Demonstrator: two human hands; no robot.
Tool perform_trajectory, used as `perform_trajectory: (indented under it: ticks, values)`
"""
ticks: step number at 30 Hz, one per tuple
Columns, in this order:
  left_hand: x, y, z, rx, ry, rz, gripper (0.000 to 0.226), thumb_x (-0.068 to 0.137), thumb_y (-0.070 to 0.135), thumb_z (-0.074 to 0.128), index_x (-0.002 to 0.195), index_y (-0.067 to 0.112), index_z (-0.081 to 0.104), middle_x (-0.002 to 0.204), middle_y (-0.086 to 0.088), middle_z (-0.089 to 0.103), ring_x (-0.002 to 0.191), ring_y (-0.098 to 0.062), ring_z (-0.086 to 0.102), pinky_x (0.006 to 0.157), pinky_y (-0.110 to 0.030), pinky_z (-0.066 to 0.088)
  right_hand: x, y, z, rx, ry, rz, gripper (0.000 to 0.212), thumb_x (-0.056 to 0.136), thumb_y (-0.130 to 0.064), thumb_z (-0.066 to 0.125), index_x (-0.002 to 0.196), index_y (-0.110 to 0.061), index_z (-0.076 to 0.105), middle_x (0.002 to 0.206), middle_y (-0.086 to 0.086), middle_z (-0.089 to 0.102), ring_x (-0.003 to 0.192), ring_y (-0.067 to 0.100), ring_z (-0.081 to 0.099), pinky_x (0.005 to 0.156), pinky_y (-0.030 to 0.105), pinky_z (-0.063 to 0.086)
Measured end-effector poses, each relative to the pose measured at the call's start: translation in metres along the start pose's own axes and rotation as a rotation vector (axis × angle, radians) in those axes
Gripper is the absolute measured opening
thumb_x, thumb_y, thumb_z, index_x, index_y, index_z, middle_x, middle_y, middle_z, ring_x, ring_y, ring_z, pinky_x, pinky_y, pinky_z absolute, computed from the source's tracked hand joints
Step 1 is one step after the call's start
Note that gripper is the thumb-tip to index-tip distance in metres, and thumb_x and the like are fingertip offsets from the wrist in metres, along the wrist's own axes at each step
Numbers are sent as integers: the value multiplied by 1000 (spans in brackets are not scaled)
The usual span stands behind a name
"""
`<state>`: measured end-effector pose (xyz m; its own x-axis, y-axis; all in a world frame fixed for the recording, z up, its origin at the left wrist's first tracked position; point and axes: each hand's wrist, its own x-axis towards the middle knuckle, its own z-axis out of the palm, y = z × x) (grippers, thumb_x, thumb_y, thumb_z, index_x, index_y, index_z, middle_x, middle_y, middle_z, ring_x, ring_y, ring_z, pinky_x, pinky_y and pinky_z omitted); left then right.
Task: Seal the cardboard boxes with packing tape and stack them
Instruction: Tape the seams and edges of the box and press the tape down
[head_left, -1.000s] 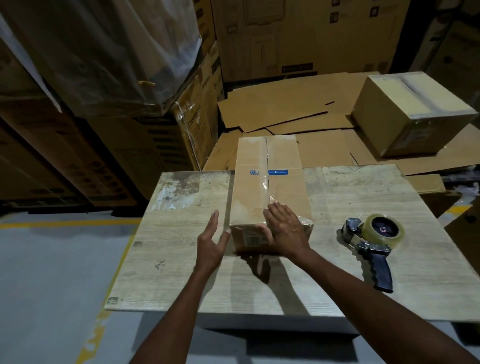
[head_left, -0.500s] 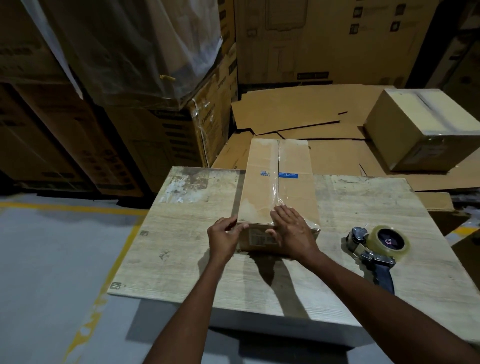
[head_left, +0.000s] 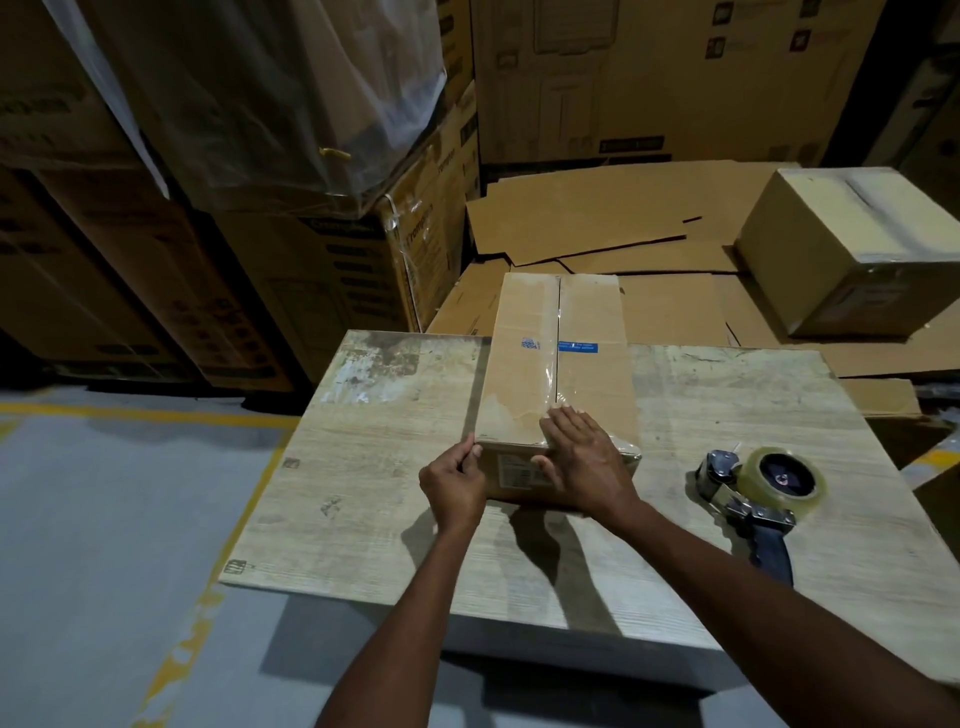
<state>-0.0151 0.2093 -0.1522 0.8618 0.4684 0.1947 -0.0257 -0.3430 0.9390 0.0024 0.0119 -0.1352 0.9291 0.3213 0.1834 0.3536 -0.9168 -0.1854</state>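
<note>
A long cardboard box (head_left: 524, 364) lies on the wooden table (head_left: 374, 467), its top seam covered by clear tape. My right hand (head_left: 582, 457) lies flat with straight fingers on the box's near top edge, pressing the tape end over the front face. My left hand (head_left: 454, 483) grips the box's near left corner, fingers curled against it. A tape dispenser (head_left: 763, 493) with a clear roll and dark handle lies on the table to the right, untouched.
A second taped box (head_left: 857, 249) sits on flattened cardboard sheets (head_left: 587, 218) behind the table at right. Tall stacks of printed cartons (head_left: 311, 270), some wrapped in plastic, rise at left and back. Grey floor with a yellow line (head_left: 130, 410) lies at left.
My left hand moved from hovering open beside the box to gripping its near left corner. My right hand stays pressed on the tape end.
</note>
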Motion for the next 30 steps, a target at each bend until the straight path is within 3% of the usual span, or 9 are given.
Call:
perform_trajectory:
  ticks: [5, 9, 13, 15, 18, 21, 25, 28, 30]
  values:
    - [-3, -2, 1, 42, 65, 130, 26, 86, -12, 70, 109, -2, 75, 99, -12, 77, 87, 19, 64, 81, -7, 53, 5, -8, -5, 83, 11, 32, 71, 102, -63, 36, 151, -13, 44, 164, 17, 35, 155, 31, 26, 127, 40, 10]
    - [-2, -8, -2, 74, 61, 276, 21, 83, -9, 76, 97, 4, 81, 90, -5, 79, 81, -7, 75, 74, -22, 60, 9, -14, -6, 123, 14, -66, 54, 107, -42, 50, 152, -12, 47, 161, 16, 40, 153, 29, 31, 124, 34, 5]
    - [-4, -7, -1, 185, 88, 396, 20, 80, -9, 78, 92, 6, 82, 87, -5, 79, 75, -14, 75, 69, -27, 60, 8, -14, -7, 136, 31, -89, 49, 106, -34, 55, 149, -9, 52, 157, 15, 47, 150, 29, 38, 123, 33, 6]
    - [-7, -4, 3, 193, 107, 373, 20, 80, -9, 78, 92, 6, 82, 87, -5, 79, 75, -14, 75, 70, -28, 61, 7, -14, -7, 116, 57, -95, 45, 104, -31, 59, 143, -8, 59, 150, 16, 54, 144, 31, 47, 123, 38, 12]
    - [-13, 2, 6, 67, 116, 150, 19, 85, -3, 75, 101, 6, 80, 92, -6, 79, 81, -15, 76, 77, -29, 61, 8, -14, -4, 81, 102, -112, 40, 97, -28, 67, 130, -6, 69, 134, 18, 67, 129, 33, 62, 117, 47, 27]
    - [-18, 4, 4, 18, 40, 69, 29, 92, 2, 71, 120, 8, 74, 106, -6, 77, 87, -10, 75, 78, -23, 60, 8, -15, -2, 89, 92, -110, 42, 95, -25, 74, 132, -6, 67, 135, 18, 66, 130, 34, 61, 118, 47, 28]
    - [-33, 1, -1, 9, -195, 44, 48, 97, 3, 63, 143, 17, 57, 101, -1, 77, 65, -1, 70, 67, -28, 63, 7, -14, 0, 67, 66, -94, 49, 105, -40, 45, 138, -8, 62, 141, 17, 62, 136, 32, 56, 120, 45, 26]
    - [-31, 1, -10, 216, -209, 307, 39, 93, 3, 66, 129, 15, 70, 93, -5, 79, 64, 3, 61, 66, -21, 58, 6, -14, -3, 82, 40, -100, 70, 102, -52, 20, 149, -11, 52, 155, 15, 50, 148, 29, 42, 124, 39, 13]
    - [-16, 7, -19, 256, -104, 324, 31, 88, -3, 68, 115, 10, 77, 96, -4, 79, 74, -8, 69, 68, -32, 62, 6, -11, -6, 106, 26, -105, 64, 106, -51, 26, 153, -12, 46, 160, 14, 42, 153, 28, 33, 124, 36, 6]
